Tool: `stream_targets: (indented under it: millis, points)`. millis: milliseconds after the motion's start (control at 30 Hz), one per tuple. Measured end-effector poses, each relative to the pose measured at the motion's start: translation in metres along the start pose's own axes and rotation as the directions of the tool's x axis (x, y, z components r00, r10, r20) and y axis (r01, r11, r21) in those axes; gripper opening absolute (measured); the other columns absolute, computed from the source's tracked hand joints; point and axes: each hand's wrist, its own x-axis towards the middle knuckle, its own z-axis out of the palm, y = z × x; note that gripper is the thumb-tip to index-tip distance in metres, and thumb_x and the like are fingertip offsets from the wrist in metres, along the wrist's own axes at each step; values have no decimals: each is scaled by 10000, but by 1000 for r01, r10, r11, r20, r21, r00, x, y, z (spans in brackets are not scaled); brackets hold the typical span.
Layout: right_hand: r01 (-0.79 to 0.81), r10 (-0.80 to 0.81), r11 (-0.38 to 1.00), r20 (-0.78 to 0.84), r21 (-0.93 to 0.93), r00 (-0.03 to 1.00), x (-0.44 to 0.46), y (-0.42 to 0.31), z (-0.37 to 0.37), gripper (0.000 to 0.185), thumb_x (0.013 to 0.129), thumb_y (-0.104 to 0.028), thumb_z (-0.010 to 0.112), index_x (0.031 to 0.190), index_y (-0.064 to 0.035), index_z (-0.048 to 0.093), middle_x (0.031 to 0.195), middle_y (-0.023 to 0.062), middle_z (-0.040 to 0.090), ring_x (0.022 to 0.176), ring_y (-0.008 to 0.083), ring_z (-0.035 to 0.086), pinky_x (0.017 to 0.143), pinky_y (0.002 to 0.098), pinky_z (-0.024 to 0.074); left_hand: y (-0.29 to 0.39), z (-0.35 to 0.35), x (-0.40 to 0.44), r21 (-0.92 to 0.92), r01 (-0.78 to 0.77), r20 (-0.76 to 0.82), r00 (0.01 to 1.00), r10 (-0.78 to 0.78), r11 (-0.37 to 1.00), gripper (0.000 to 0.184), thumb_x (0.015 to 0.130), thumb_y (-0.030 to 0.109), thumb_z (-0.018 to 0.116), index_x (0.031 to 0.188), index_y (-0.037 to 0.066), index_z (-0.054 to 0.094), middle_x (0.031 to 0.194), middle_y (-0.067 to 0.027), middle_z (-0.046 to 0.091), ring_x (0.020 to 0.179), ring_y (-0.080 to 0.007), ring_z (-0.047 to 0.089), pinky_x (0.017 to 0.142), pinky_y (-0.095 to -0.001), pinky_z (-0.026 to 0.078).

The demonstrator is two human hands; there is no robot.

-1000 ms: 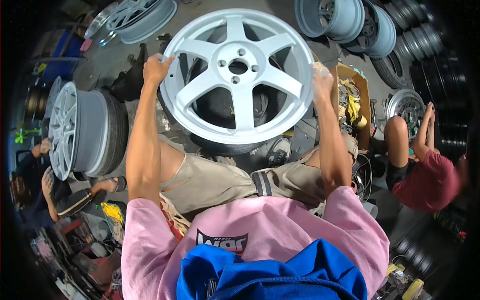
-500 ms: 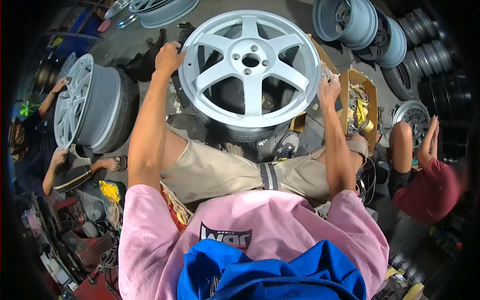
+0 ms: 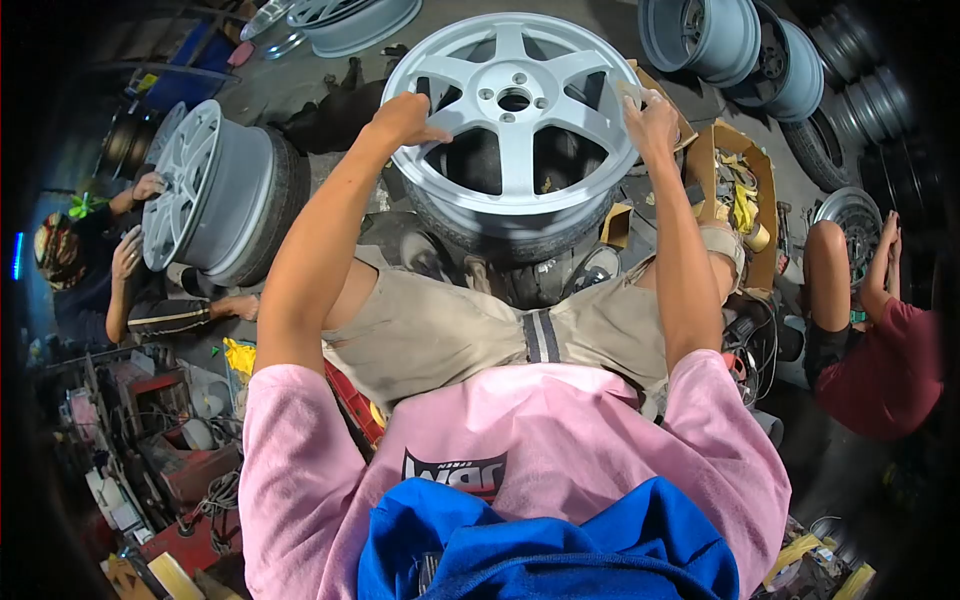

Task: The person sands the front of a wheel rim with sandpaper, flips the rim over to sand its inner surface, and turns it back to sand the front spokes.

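A light grey six-spoke wheel rim [image 3: 517, 165] lies face up in front of me, on top of a tire [image 3: 520, 240]. My left hand [image 3: 408, 121] grips its left edge, fingers closed over the rim and thumb lying toward a spoke. At the right edge, my right hand [image 3: 653, 122] is closed on a small pale piece [image 3: 629, 92] pressed against the rim; its exact kind is too small to tell. The wheel's centre hole and bolt holes face up.
A cardboard box [image 3: 704, 175] with yellow scraps stands right of the wheel. At left, a co-worker's hands touch another grey rim [image 3: 205, 190] standing against a tire. A person in a red shirt [image 3: 880, 370] sits at right beside a rim. Stacked rims [image 3: 790, 75] stand behind.
My left hand has shifted inward on the rim's left edge, its thumb now over the face. My right hand has moved up along the right edge. The view has shifted slightly.
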Motion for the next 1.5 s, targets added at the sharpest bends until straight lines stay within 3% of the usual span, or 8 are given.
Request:
stream_targets:
  millis: [367, 467, 700, 933, 1133, 1200, 1333, 1500]
  points:
    - [251, -250, 967, -22, 46, 968, -46, 4, 11, 238, 859, -167, 719, 916, 56, 660, 863, 212, 638, 820, 405, 631, 741, 453, 487, 14, 28, 23, -143, -125, -153, 983, 103, 982, 721, 712, 562, 827, 996, -88, 696, 956, -308, 687, 932, -444, 687, 837, -471, 557]
    - [-17, 16, 947, 5, 322, 1000, -65, -20, 11, 267, 881, -163, 699, 887, 94, 629, 859, 241, 642, 799, 398, 630, 726, 457, 479, 8, 32, 23, -322, -61, -149, 989, 13, 945, 758, 675, 616, 826, 1039, -41, 721, 1022, -269, 709, 995, -419, 685, 891, -466, 549]
    - [144, -117, 971, -145, 190, 982, -100, -39, 30, 273, 860, -210, 722, 834, 52, 649, 857, 183, 638, 882, 367, 604, 826, 452, 417, -12, 63, 35, -487, -16, 2, 1000, 19, 873, 996, 612, 710, 790, 1161, -112, 663, 1082, -297, 699, 1064, -390, 679, 973, -445, 502]
    - [93, -55, 983, -232, 156, 971, -91, -37, 29, 273, 853, -246, 704, 820, 17, 641, 815, 159, 611, 845, 360, 590, 793, 457, 430, 11, 59, 20, -420, 117, -20, 990, -138, 900, 845, 664, 672, 767, 1048, -77, 695, 1000, -278, 710, 987, -412, 690, 887, -461, 522]
    - [-159, 211, 847, -47, 508, 976, -35, 6, 23, 264, 850, -213, 729, 864, 39, 649, 823, 166, 618, 805, 359, 613, 751, 458, 475, 54, 82, -7, -555, 260, 27, 955, -295, 790, 682, 738, 487, 815, 1061, -93, 655, 935, -222, 724, 850, -322, 713, 793, -401, 538]
    - [87, -16, 957, -247, 278, 969, -5, 35, 38, 215, 842, -171, 728, 875, 31, 662, 841, 164, 630, 802, 345, 629, 748, 435, 482, 65, 84, -12, -609, 285, 82, 951, -299, 740, 661, 752, 416, 823, 1104, -105, 618, 989, -260, 709, 923, -329, 705, 836, -410, 533]
    - [331, -319, 939, -120, 95, 940, -3, 16, 31, 116, 817, -82, 709, 919, -27, 717, 860, 136, 641, 842, 325, 649, 754, 400, 500, 62, 68, -14, -632, 257, 118, 964, -238, 731, 674, 768, 382, 817, 1146, -123, 580, 1083, -306, 683, 1005, -380, 692, 897, -435, 527]
    - [633, -648, 762, 145, 135, 748, -46, -58, 41, 169, 773, -30, 706, 936, -56, 741, 932, 106, 655, 889, 298, 646, 772, 392, 549, 30, 10, 26, -505, -187, -216, 973, 86, 843, 382, 864, 407, 705, 971, 44, 765, 998, -201, 734, 988, -368, 699, 887, -425, 538]
